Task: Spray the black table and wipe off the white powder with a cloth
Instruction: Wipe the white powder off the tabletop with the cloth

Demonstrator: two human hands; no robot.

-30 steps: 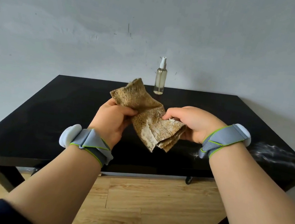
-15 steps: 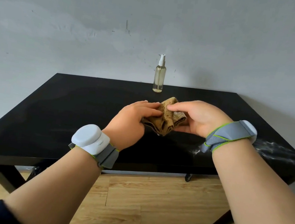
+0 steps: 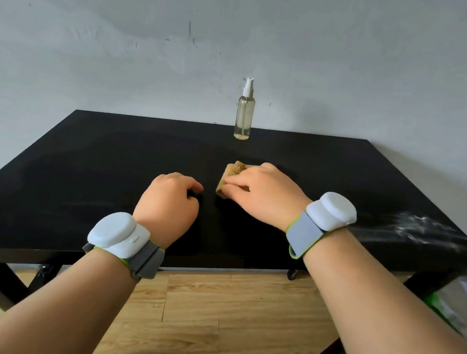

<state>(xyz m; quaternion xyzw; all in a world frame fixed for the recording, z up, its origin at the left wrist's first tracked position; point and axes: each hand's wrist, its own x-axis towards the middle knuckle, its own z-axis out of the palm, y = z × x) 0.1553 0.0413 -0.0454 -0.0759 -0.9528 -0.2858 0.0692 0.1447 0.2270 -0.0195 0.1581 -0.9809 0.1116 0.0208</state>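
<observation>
The black table fills the middle of the view. A folded brown cloth lies on it near the centre, pressed down under my right hand, which covers most of it. My left hand rests on the table just left of the cloth, fingers curled, holding nothing. White powder is smeared along the table's right edge. A clear spray bottle with a white nozzle stands upright at the table's back edge, beyond both hands.
A grey wall rises directly behind the table. Wooden floor shows below the front edge, with black table legs at the left and right. Blurred white and green items lie at the far right.
Both hands came down from holding the cloth in the air. The cloth went from spread out to folded and now lies on the table under my right hand; my left hand let go.
</observation>
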